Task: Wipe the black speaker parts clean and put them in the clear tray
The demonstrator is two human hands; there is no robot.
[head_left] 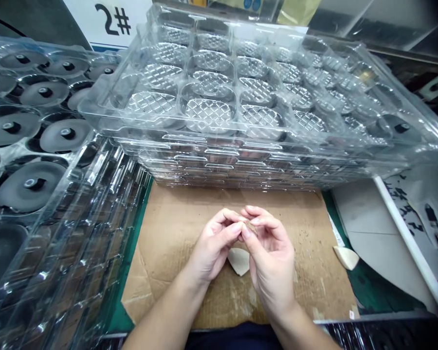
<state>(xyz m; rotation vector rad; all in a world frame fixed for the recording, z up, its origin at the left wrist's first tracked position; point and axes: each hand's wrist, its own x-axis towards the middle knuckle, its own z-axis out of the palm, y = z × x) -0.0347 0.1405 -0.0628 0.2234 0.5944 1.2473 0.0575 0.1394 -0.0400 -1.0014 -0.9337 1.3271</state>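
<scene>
Small tan sliver (253, 230), barely showing, sits pinched where both hands meet above a cardboard sheet (168, 248), seen from my remote station through the head camera. The left hand (213, 248) and right hand (272, 260) angle inward, their fingertips (237, 226) drawn closely together on the sliver, which they mostly hide, so I cannot make out its full shape. Such a close, two-handed pinch looks suited to steadying something this small. Just below the hands, a cream wedge (238, 260) lies on the cardboard. A second cream wedge (346, 257) rests near the cardboard's right edge, on a green cutting mat (365, 287), which the cardboard partly covers, apparently to protect it. Beyond the cardboard rises a stack of clear plastic blister trays (204, 160), their diamond-textured pockets catching the light. Set along the far side, the stack appears placed to leave room for the hands in front. To the left, a second pile of clear trays (69, 243) carries black discs with raised central hubs (31, 187), close enough to reach, which may explain its position beside the cardboard. Behind it all, a white card marked "2#" (111, 22) stands at the far edge, probably as a station or batch label.
</scene>
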